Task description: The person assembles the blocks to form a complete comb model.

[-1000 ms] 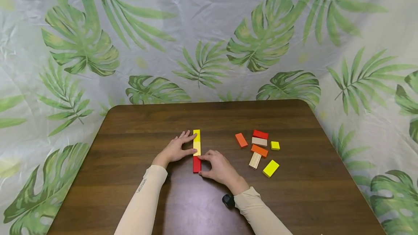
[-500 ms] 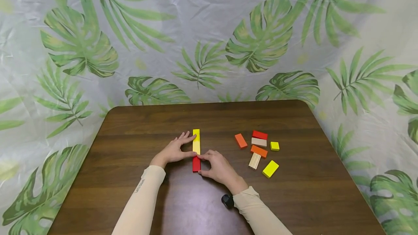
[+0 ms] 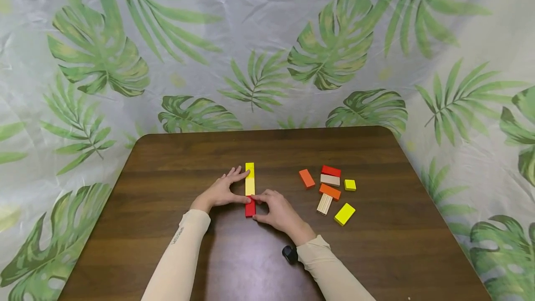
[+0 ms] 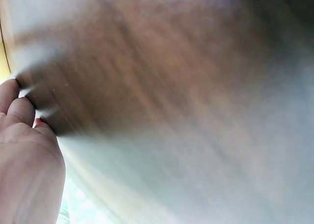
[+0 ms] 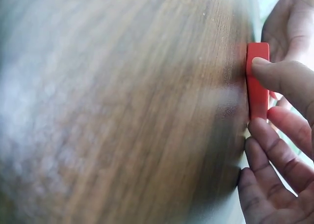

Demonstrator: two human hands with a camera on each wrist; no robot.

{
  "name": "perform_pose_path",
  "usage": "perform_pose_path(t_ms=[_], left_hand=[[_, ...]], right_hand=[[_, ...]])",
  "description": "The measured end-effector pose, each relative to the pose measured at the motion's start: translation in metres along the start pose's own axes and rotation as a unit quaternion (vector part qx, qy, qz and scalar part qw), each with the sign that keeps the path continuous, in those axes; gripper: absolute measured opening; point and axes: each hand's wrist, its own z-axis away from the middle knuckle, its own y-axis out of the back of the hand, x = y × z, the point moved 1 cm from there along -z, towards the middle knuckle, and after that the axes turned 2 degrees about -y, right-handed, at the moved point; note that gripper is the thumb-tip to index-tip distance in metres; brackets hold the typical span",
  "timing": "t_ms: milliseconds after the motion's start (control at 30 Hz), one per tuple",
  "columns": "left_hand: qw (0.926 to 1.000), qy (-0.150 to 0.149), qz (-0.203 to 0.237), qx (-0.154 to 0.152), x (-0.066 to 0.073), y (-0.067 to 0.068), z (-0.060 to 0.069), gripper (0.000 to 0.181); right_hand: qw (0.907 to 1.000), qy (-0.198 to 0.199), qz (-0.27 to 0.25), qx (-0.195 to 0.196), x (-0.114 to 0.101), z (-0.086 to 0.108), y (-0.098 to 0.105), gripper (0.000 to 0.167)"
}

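A straight row of blocks lies on the brown table [image 3: 167, 245]: a bright yellow block [image 3: 250, 166] at the far end, a pale yellow block [image 3: 250, 187] in the middle, a red block [image 3: 250, 211] nearest. My left hand [image 3: 220, 192] is left of the row, index finger touching the yellow part and thumb reaching the red block's far end. From the right, my right hand [image 3: 282, 213] holds the red block between thumb and fingers. The right wrist view shows its thumb on the red block [image 5: 258, 86]; the left wrist view catches only part of my left hand [image 4: 29, 155].
Right of the hands lie two orange blocks [image 3: 307, 179], another red block [image 3: 331, 171], a pale wood block [image 3: 330, 180], a ridged wood block [image 3: 324, 204], a small yellow block [image 3: 349, 185] and a larger yellow one [image 3: 344, 214]. A leaf-print sheet [image 3: 267, 36] hangs behind the table.
My left thumb has slid nearer, from the pale yellow block to the red block's far end. The right hand keeps its hold on the red block. The loose blocks lie as before.
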Motion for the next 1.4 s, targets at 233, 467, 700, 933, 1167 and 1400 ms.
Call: perform_pose_path(t_ms=[233,467,700,933,1167,1400], left_hand=[[1.0000,0.000,-0.001,-0.007,0.002,0.002,0.001,0.098],[1.0000,-0.003,0.004,-0.009,0.003,0.002,0.003,0.099],[1.0000,-0.005,0.002,-0.006,0.001,0.001,0.002,0.099],[1.0000,-0.009,0.001,-0.004,0.001,0.000,0.000,0.099],[1.0000,-0.006,0.005,-0.005,0.000,0.000,-0.001,0.098],[0.9999,-0.007,0.008,-0.005,-0.003,0.000,-0.001,0.098]], right_hand=[[1.0000,0.000,-0.003,-0.004,0.000,-0.001,0.000,0.054],[1.0000,0.001,-0.006,-0.003,0.001,0.000,0.000,0.054],[0.9999,0.003,-0.011,-0.002,0.001,0.001,0.001,0.054],[0.9995,0.009,-0.019,-0.024,0.002,0.004,0.008,0.053],[0.9993,0.003,-0.033,-0.017,0.017,0.012,0.027,0.044],[0.9984,-0.036,-0.042,0.013,0.048,0.024,0.061,0.044]])
